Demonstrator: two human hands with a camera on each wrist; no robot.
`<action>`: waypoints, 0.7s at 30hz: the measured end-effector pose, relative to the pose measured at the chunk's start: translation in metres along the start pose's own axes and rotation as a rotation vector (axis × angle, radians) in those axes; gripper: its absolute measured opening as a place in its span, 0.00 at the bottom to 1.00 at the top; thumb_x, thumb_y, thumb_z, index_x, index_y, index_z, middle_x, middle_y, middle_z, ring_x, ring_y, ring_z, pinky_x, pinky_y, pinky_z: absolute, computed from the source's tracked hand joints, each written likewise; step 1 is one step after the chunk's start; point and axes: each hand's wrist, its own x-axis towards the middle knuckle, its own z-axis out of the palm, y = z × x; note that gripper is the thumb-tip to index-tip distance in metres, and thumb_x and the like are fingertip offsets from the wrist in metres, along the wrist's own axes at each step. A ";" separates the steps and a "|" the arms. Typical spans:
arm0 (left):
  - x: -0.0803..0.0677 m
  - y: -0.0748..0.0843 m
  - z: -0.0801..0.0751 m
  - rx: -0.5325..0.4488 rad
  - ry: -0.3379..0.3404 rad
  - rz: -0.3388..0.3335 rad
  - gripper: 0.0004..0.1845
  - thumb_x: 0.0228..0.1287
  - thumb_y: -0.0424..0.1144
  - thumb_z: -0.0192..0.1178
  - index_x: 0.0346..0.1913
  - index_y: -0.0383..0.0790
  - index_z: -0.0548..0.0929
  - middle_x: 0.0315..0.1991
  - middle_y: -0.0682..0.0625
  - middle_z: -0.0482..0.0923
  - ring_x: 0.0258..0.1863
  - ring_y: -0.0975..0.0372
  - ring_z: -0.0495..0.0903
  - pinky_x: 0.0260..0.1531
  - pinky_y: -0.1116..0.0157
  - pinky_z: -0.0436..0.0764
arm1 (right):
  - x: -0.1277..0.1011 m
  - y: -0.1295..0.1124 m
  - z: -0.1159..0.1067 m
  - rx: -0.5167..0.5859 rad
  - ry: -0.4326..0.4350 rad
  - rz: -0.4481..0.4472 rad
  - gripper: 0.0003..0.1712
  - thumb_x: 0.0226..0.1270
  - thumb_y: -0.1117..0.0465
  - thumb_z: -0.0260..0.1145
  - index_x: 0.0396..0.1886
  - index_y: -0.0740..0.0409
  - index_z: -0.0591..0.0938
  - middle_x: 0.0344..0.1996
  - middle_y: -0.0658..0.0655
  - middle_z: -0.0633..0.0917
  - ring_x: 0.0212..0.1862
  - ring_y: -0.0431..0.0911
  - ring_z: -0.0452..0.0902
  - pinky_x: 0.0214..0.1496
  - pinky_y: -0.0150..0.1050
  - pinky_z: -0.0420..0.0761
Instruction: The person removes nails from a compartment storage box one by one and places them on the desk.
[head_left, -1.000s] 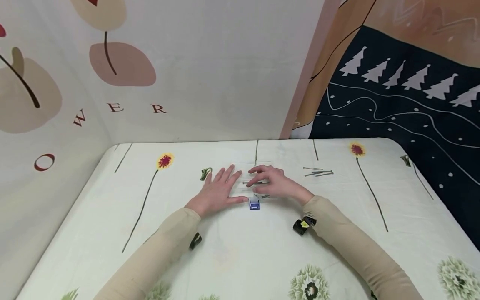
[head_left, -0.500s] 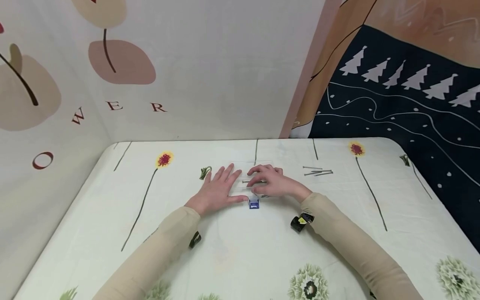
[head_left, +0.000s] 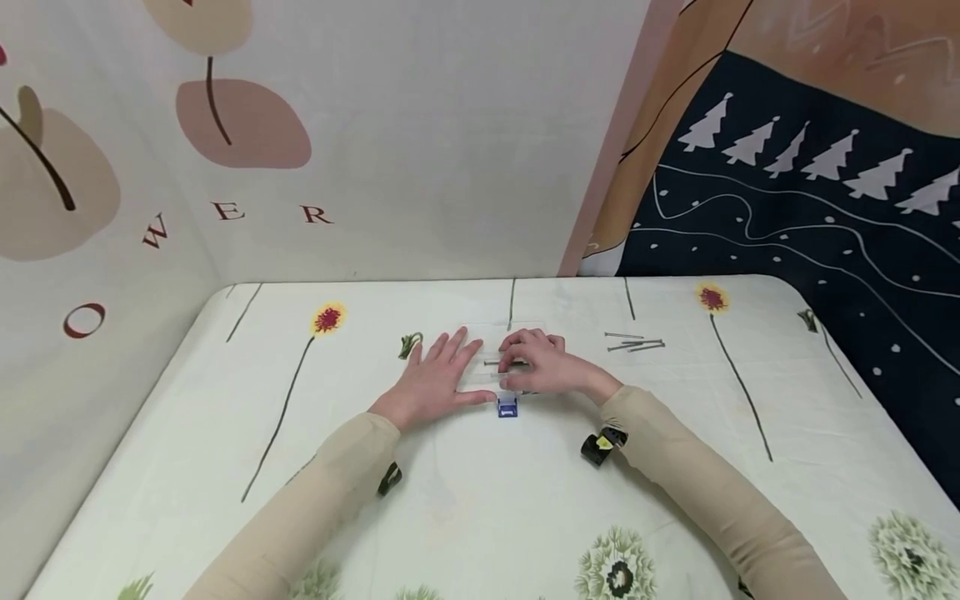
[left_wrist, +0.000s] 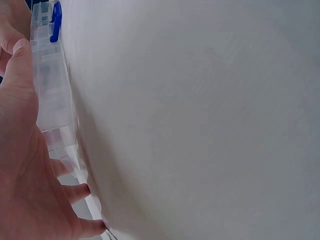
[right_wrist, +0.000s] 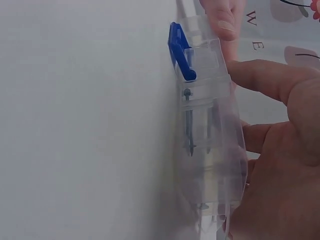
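Observation:
A clear plastic box [head_left: 484, 377] with a blue latch [head_left: 507, 407] lies on the flowered tablecloth at the table's middle. My left hand [head_left: 433, 380] rests flat on the left part of its lid, fingers straight, thumb along the front edge. My right hand [head_left: 546, 367] lies on the right part, fingers bent down onto the lid. The right wrist view shows the box [right_wrist: 210, 150], its latch [right_wrist: 178, 50] and nails [right_wrist: 189, 125] inside, with my right hand [right_wrist: 285, 165] against the lid. The left wrist view shows the box [left_wrist: 50, 85] under my left hand [left_wrist: 22, 175].
A few loose nails [head_left: 636, 342] lie on the cloth to the right of the box. Printed cloth walls stand close behind and to the left; a dark tree-patterned cloth hangs at the right. The table's rounded edges run left and right.
My right hand has slid slightly left over the lid and its fingers have curled in a little. The left hand and the box have stayed put.

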 end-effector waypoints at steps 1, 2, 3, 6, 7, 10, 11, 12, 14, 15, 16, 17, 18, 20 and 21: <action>0.000 0.000 0.000 -0.001 -0.002 -0.001 0.49 0.61 0.72 0.48 0.77 0.46 0.53 0.77 0.42 0.40 0.73 0.42 0.46 0.64 0.35 0.45 | 0.000 0.001 0.000 0.009 0.006 0.004 0.06 0.63 0.55 0.66 0.37 0.51 0.83 0.58 0.56 0.72 0.65 0.57 0.57 0.61 0.61 0.48; 0.000 0.000 0.000 -0.001 -0.002 -0.001 0.49 0.61 0.72 0.48 0.77 0.46 0.53 0.77 0.42 0.40 0.73 0.42 0.46 0.64 0.35 0.45 | 0.000 0.001 0.001 0.023 0.020 0.008 0.05 0.64 0.55 0.66 0.36 0.51 0.84 0.58 0.56 0.72 0.64 0.57 0.58 0.61 0.61 0.48; 0.001 0.000 0.000 -0.002 -0.003 -0.003 0.49 0.61 0.72 0.48 0.77 0.46 0.53 0.77 0.42 0.40 0.73 0.42 0.46 0.64 0.35 0.45 | 0.000 0.002 0.002 0.037 0.038 0.012 0.04 0.64 0.56 0.65 0.35 0.50 0.84 0.58 0.56 0.73 0.64 0.57 0.58 0.61 0.60 0.48; 0.001 0.001 0.000 -0.004 -0.003 -0.003 0.49 0.61 0.72 0.48 0.77 0.46 0.53 0.77 0.42 0.40 0.73 0.43 0.46 0.64 0.35 0.45 | 0.000 0.003 0.004 0.078 0.101 0.020 0.03 0.65 0.59 0.66 0.33 0.51 0.84 0.56 0.55 0.77 0.63 0.56 0.62 0.62 0.60 0.48; 0.001 0.001 0.000 -0.005 -0.001 -0.002 0.49 0.61 0.72 0.48 0.77 0.46 0.53 0.77 0.42 0.40 0.73 0.43 0.46 0.64 0.35 0.45 | 0.000 0.003 0.005 0.090 0.120 0.023 0.03 0.65 0.60 0.66 0.32 0.51 0.85 0.55 0.55 0.78 0.63 0.56 0.63 0.62 0.60 0.48; 0.001 0.001 0.000 -0.008 0.001 0.001 0.49 0.61 0.72 0.48 0.77 0.46 0.53 0.77 0.42 0.40 0.73 0.43 0.45 0.64 0.35 0.44 | 0.001 0.002 0.006 0.120 0.155 0.023 0.03 0.63 0.61 0.68 0.30 0.52 0.85 0.53 0.55 0.80 0.62 0.55 0.65 0.62 0.59 0.48; 0.001 0.001 0.000 -0.007 0.001 0.001 0.49 0.61 0.72 0.48 0.77 0.46 0.53 0.77 0.42 0.40 0.73 0.43 0.45 0.64 0.35 0.44 | 0.001 0.002 0.006 0.127 0.158 0.024 0.03 0.63 0.61 0.68 0.30 0.52 0.85 0.52 0.54 0.80 0.61 0.55 0.65 0.62 0.59 0.48; 0.001 0.001 0.000 -0.006 0.000 0.001 0.49 0.61 0.72 0.48 0.77 0.46 0.53 0.77 0.42 0.40 0.73 0.43 0.45 0.64 0.35 0.45 | 0.001 0.002 0.006 0.133 0.161 0.024 0.03 0.62 0.61 0.68 0.29 0.52 0.85 0.52 0.54 0.80 0.61 0.54 0.66 0.62 0.59 0.48; 0.001 0.001 0.000 -0.003 -0.002 -0.002 0.49 0.61 0.72 0.48 0.77 0.46 0.53 0.77 0.42 0.40 0.73 0.43 0.45 0.64 0.35 0.45 | 0.000 0.002 0.006 0.142 0.166 0.024 0.02 0.62 0.61 0.69 0.29 0.52 0.85 0.52 0.54 0.80 0.61 0.54 0.66 0.62 0.58 0.48; 0.000 0.001 0.000 -0.002 -0.003 -0.003 0.49 0.61 0.72 0.48 0.77 0.46 0.52 0.77 0.42 0.40 0.73 0.43 0.45 0.64 0.35 0.45 | 0.000 0.001 0.006 0.145 0.168 0.024 0.02 0.61 0.61 0.69 0.29 0.52 0.85 0.52 0.54 0.81 0.61 0.54 0.66 0.62 0.58 0.48; 0.000 0.001 -0.001 -0.001 -0.004 -0.004 0.49 0.61 0.72 0.48 0.77 0.46 0.52 0.77 0.42 0.40 0.73 0.43 0.45 0.64 0.35 0.45 | 0.000 0.001 0.007 0.149 0.171 0.024 0.02 0.61 0.61 0.69 0.29 0.52 0.85 0.52 0.54 0.81 0.61 0.54 0.66 0.62 0.58 0.48; 0.000 0.001 -0.001 0.000 -0.003 -0.004 0.49 0.61 0.72 0.48 0.77 0.46 0.53 0.77 0.42 0.40 0.73 0.43 0.46 0.64 0.35 0.45 | 0.000 0.001 0.007 0.149 0.175 0.023 0.02 0.61 0.61 0.69 0.28 0.52 0.85 0.51 0.54 0.81 0.61 0.54 0.66 0.62 0.58 0.48; 0.000 0.001 -0.001 0.000 -0.002 -0.004 0.49 0.61 0.72 0.49 0.77 0.46 0.53 0.77 0.42 0.40 0.73 0.43 0.46 0.64 0.35 0.45 | 0.000 0.001 0.007 0.148 0.179 0.022 0.02 0.60 0.61 0.70 0.28 0.51 0.85 0.51 0.54 0.81 0.61 0.54 0.67 0.62 0.58 0.48; 0.000 0.001 0.000 -0.003 -0.002 -0.005 0.49 0.61 0.72 0.49 0.77 0.46 0.53 0.77 0.42 0.40 0.73 0.43 0.46 0.64 0.35 0.45 | 0.000 0.001 0.007 0.152 0.186 0.016 0.02 0.60 0.61 0.70 0.28 0.52 0.85 0.51 0.54 0.82 0.60 0.54 0.67 0.62 0.59 0.49; 0.000 0.001 0.000 -0.005 -0.002 -0.005 0.49 0.61 0.72 0.49 0.77 0.45 0.53 0.77 0.42 0.40 0.73 0.43 0.45 0.64 0.35 0.44 | 0.000 0.002 0.008 0.154 0.194 0.008 0.02 0.60 0.61 0.69 0.28 0.52 0.85 0.50 0.54 0.82 0.60 0.54 0.68 0.62 0.59 0.50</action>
